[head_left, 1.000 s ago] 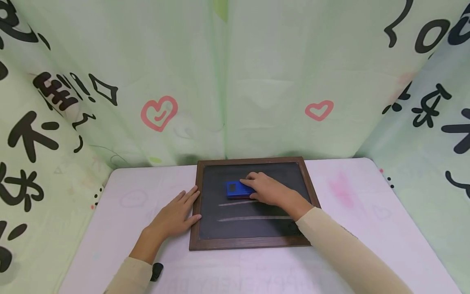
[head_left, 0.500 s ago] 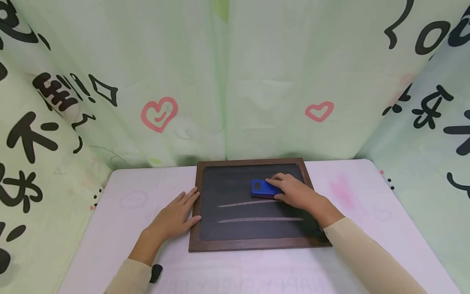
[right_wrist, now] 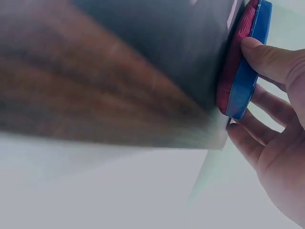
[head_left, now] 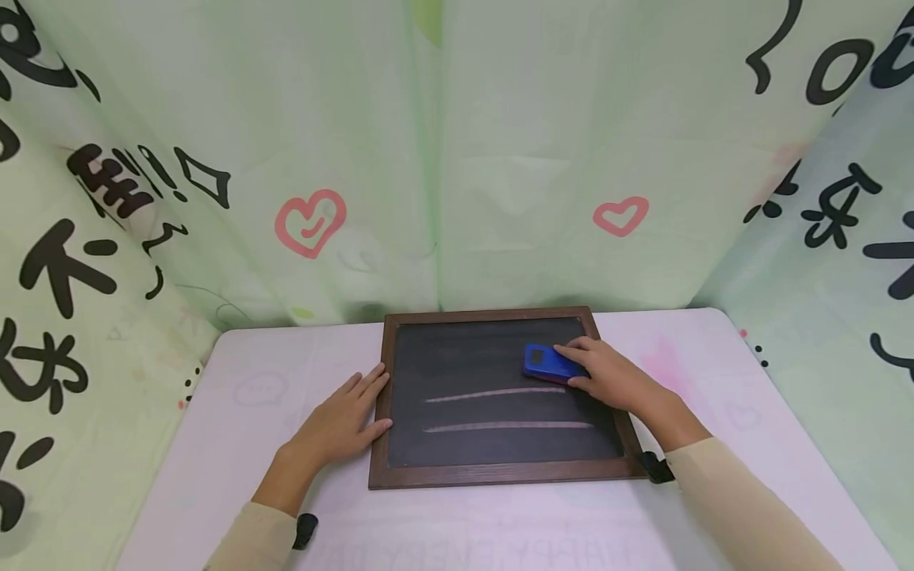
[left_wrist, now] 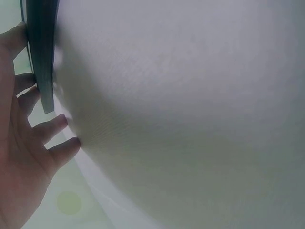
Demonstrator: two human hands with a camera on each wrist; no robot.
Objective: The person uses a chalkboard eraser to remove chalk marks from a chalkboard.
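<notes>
A blackboard (head_left: 471, 444) in a brown wooden frame lies on the table, with two whitish chalk lines (head_left: 507, 426) across its lower half. My right hand (head_left: 607, 373) grips a blue board eraser (head_left: 546, 361) by its right end, over the right side of the board. In the right wrist view the eraser's red felt (right_wrist: 236, 62) faces the board, the thumb on one side and fingers on the other. At the board's left edge rests my left hand (head_left: 339, 420), fingers extended, fingertips and thumb on the wooden frame (left_wrist: 42, 52).
The white table (head_left: 271, 381) has faint pink and grey prints. Behind it and at both sides hangs a pale green curtain (head_left: 514, 159) with black writing and pink hearts. Dark straps (head_left: 305, 530) show at both wrists.
My right hand has slid the eraser rightward across the board, from near its middle to its right side, uncovering more of the chalk lines. The left hand stays in place.
</notes>
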